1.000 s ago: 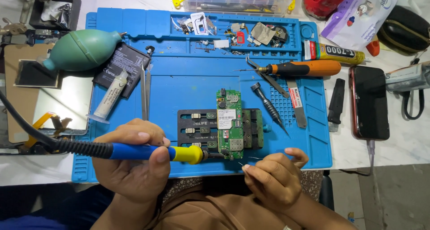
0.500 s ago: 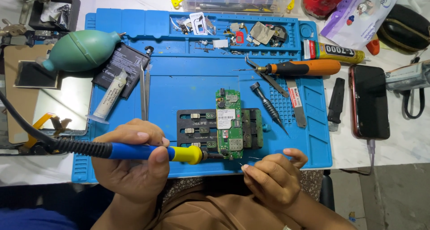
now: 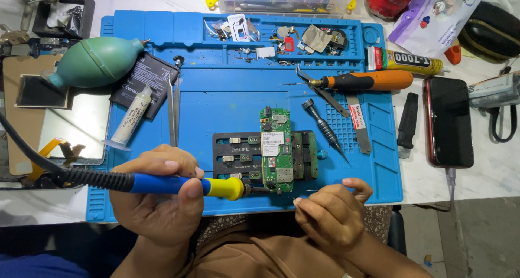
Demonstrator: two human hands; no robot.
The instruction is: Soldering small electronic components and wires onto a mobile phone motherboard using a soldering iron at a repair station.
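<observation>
Soldering iron [image 3: 179, 184], blue-and-yellow handled, lies pinched in the left hand [image 3: 157, 202], its tip at the green circuit board [image 3: 277, 149] clamped in a black holder [image 3: 238, 156] on the blue mat [image 3: 227, 99], while the right hand [image 3: 333, 213] hovers beside, fingers curled together.

2 hands: left [image 3: 157, 199], right [image 3: 330, 216]. 1 soldering iron [image 3: 179, 185]. 1 circuit board [image 3: 276, 151] in 1 black holder [image 3: 238, 156]. 1 blue mat [image 3: 227, 94]. 2 screwdrivers: orange [image 3: 363, 81], black [image 3: 325, 129]. 1 green blower [image 3: 95, 62]. 1 syringe [image 3: 131, 117]. 1 tweezers [image 3: 173, 102]. 1 glue tube [image 3: 406, 60]. 1 phone [image 3: 448, 121].
</observation>
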